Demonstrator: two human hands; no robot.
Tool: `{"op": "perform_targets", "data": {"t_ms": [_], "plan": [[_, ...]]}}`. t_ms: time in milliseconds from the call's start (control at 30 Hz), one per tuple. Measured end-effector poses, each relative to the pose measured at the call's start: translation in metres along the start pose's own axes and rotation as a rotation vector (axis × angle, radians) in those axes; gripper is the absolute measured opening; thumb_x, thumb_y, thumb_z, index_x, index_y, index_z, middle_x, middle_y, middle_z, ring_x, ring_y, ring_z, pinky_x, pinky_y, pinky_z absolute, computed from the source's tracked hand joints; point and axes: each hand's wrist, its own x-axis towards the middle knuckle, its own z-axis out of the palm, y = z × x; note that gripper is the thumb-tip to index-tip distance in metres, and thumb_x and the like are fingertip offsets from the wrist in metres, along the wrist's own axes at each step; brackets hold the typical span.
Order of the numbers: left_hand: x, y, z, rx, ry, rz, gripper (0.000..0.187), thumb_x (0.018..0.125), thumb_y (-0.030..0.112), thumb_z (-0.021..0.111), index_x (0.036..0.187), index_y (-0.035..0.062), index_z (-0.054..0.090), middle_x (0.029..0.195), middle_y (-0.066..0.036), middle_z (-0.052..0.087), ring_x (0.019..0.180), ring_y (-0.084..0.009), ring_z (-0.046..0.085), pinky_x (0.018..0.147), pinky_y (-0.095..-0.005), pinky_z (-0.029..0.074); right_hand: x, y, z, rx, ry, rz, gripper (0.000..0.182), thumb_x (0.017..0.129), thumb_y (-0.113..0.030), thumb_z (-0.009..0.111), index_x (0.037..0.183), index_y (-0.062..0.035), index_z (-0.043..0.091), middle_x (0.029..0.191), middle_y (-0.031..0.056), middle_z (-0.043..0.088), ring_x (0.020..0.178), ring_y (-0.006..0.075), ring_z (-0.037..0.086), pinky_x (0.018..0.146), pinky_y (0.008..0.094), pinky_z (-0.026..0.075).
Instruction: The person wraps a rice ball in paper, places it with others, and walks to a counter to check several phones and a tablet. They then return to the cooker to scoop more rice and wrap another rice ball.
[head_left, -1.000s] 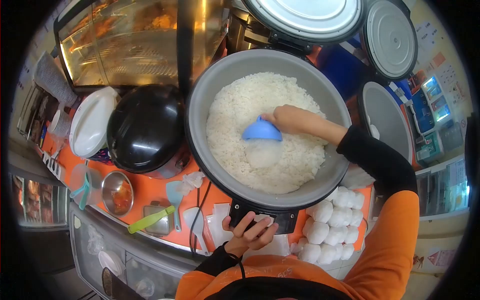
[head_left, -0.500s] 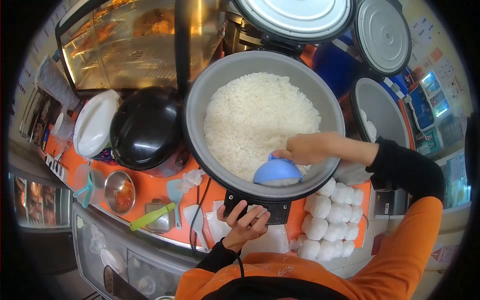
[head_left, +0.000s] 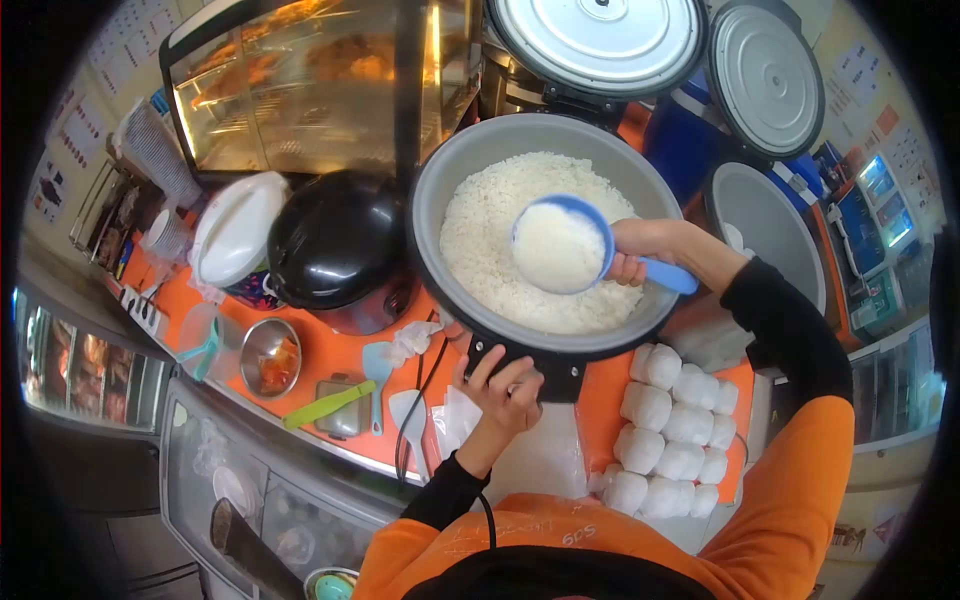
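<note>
Head view, right hand (head_left: 645, 248) gripping blue scoop (head_left: 666, 275) of rice (head_left: 557, 248), over cooker (head_left: 436, 215), left hand (head_left: 503, 392) loosely spread at cooker's six o'clock, white bundles (head_left: 685, 424) at five o'clock.

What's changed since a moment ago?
The right hand has lifted the blue scoop from the near side of the cooker toward its middle; the mouth, tipped down before, now faces up, filled with rice. The left hand stays at the cooker's front, lid still open.
</note>
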Motion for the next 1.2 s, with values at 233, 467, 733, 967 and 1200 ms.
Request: {"op": "perform_targets", "data": {"t_ms": [233, 467, 733, 967, 1200], "plan": [[-0.036, -0.008, -0.045, -0.347, 0.03, -0.304, 0.035, 0.076, 0.006, 0.057, 0.108, 0.0055, 0.045, 0.126, -0.017, 0.039, 0.125, -0.0382, 0.029, 0.105, -0.05, 0.017, -0.043, 0.106, 0.114, 0.59, 0.082, -0.197, 0.038, 0.095, -0.039, 0.03, 0.071, -0.0118, 0.041, 0.053, -0.0076, 0.034, 0.039, -0.0006, 0.027, 0.032, 0.0152, 0.022], [-0.188, 0.006, -0.156, 0.033, -0.778, -0.651, 0.043, 0.078, 0.019, 0.062, 0.114, 0.0002, 0.049, 0.12, -0.016, 0.049, 0.12, -0.0313, 0.039, 0.1, -0.0462, 0.027, 0.035, 0.242, 0.183, 0.514, 0.257, -0.264, 0.035, 0.093, -0.045, 0.036, 0.094, -0.0109, 0.045, 0.058, -0.0028, 0.041, 0.044, 0.0068, 0.035, 0.04, 0.0225, 0.031], [-0.227, 0.023, -0.159, 0.303, -1.12, -0.467, 0.101, 0.071, 0.055, 0.062, 0.138, -0.0054, 0.017, 0.145, -0.02, 0.018, 0.137, -0.0304, 0.012, 0.108, -0.0489, 0.007, 0.207, 0.323, 0.212, -0.964, 1.026, -0.507, 0.051, 0.088, -0.026, 0.05, 0.132, -0.0091, 0.03, 0.068, 0.0188, 0.058, 0.058, 0.0355, 0.059, 0.055, 0.0458, 0.049], [-0.223, 0.028, -0.17, 0.282, -1.119, -0.38, 0.094, 0.073, 0.051, 0.063, 0.138, -0.0013, 0.02, 0.144, -0.019, 0.021, 0.136, -0.0308, 0.015, 0.108, -0.05, 0.01, 0.145, 0.311, 0.207, -0.679, 1.186, -0.927, 0.046, 0.09, -0.017, 0.047, 0.13, -0.0067, 0.029, 0.067, 0.0168, 0.056, 0.051, 0.0268, 0.058, 0.046, 0.0355, 0.047], [-0.222, 0.021, -0.176, -0.048, -1.089, -0.298, 0.025, 0.076, 0.025, 0.064, 0.099, 0.0165, 0.059, 0.115, -0.009, 0.048, 0.114, -0.0289, 0.04, 0.098, -0.0442, 0.027, -0.023, 0.139, 0.185, -0.269, 1.387, -1.588, 0.037, 0.091, -0.016, 0.048, 0.124, -0.0024, 0.039, 0.089, 0.0091, 0.052, 0.074, 0.015, 0.05, 0.07, 0.0265, 0.042]]}}
